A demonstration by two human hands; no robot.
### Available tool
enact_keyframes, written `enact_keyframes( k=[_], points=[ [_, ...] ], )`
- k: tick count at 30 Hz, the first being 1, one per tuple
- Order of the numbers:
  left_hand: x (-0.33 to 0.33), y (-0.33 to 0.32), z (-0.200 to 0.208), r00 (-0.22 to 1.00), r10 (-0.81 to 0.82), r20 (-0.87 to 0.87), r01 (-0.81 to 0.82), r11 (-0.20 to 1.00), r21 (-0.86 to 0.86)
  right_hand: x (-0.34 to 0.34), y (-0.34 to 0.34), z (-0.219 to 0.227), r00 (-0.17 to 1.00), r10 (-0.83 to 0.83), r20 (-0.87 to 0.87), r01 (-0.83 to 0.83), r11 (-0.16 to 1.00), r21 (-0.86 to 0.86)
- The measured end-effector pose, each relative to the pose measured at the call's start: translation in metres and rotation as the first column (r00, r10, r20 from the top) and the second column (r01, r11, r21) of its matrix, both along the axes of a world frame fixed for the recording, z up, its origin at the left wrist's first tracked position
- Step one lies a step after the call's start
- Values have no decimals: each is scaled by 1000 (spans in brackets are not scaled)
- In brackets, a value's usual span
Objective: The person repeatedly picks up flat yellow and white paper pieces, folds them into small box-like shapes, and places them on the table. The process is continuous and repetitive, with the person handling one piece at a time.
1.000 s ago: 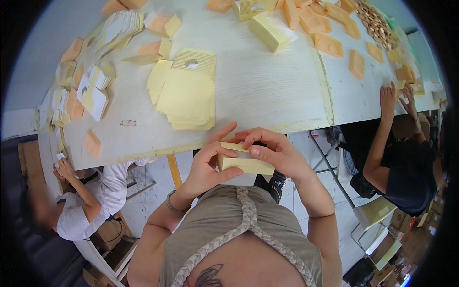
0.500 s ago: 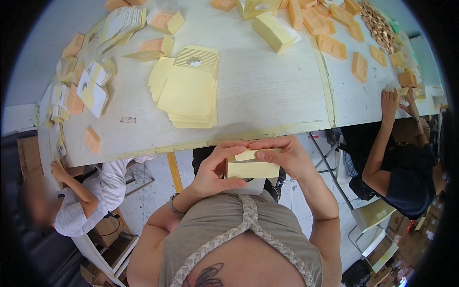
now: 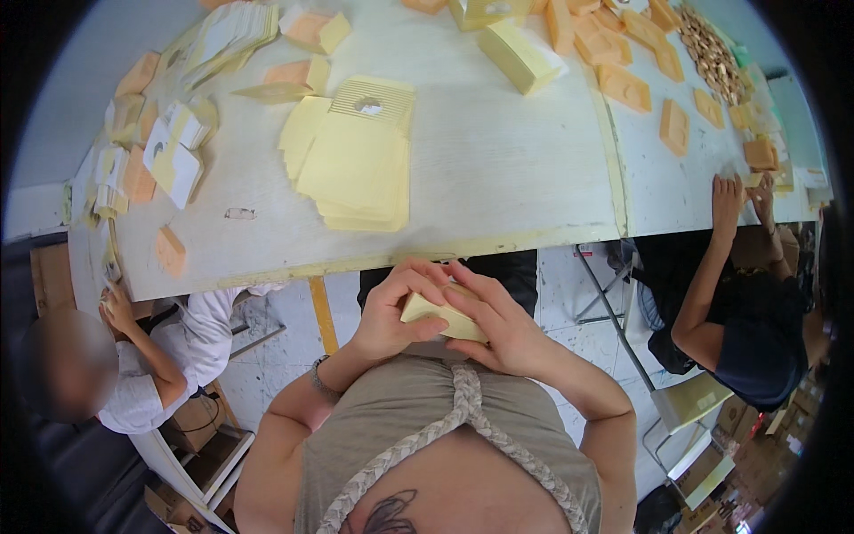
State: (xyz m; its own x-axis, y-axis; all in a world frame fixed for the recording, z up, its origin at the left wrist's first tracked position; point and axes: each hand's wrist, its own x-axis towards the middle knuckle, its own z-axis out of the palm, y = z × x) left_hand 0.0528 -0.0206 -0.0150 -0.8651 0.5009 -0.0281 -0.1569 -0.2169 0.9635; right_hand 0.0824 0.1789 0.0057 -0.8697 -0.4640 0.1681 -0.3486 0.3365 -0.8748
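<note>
Between my two hands, close to my body and just off the table's front edge, is a small pale yellow cardboard box (image 3: 445, 319), held tilted. My left hand (image 3: 398, 307) grips its left end, the thumb along the near face. On the right end, my right hand (image 3: 500, 322) wraps over the top with its fingers, the thumb below. The fingers cover much of the box. Straight ahead on the table lies a fanned stack of flat yellow card blanks (image 3: 356, 169), the top one with ridged lines and a hole.
Orange moulded trays (image 3: 624, 87) and a yellow box (image 3: 523, 58) lie at the far right, near a heap of small brownish pieces (image 3: 712, 53). Folded cards (image 3: 178, 151) crowd the left. One person (image 3: 169, 356) sits at left, another (image 3: 738, 303) at right, hands at the table.
The box has turned from level to tilted, and its raised flap no longer shows. My right hand has moved down and inward over it.
</note>
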Motion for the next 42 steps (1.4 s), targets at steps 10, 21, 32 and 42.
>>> enact_keyframes(
  k=[10,21,32,42],
  points=[
    [-64,-47,6,866,497,-58,-475,853,216,-102,24,51,911,-308,272,302,951,65],
    [-175,-88,-25,906,43,-420,-385,496,-778,-155,-79,-38,889,-458,-16,440,842,312],
    [-88,-49,3,731,496,468,-568,823,15,-140,-60,-16,705,-143,695,504,791,-348],
    [-61,-44,-24,785,580,218,-575,813,-93,-93,-27,-34,946,-319,-63,325,920,218]
  ],
)
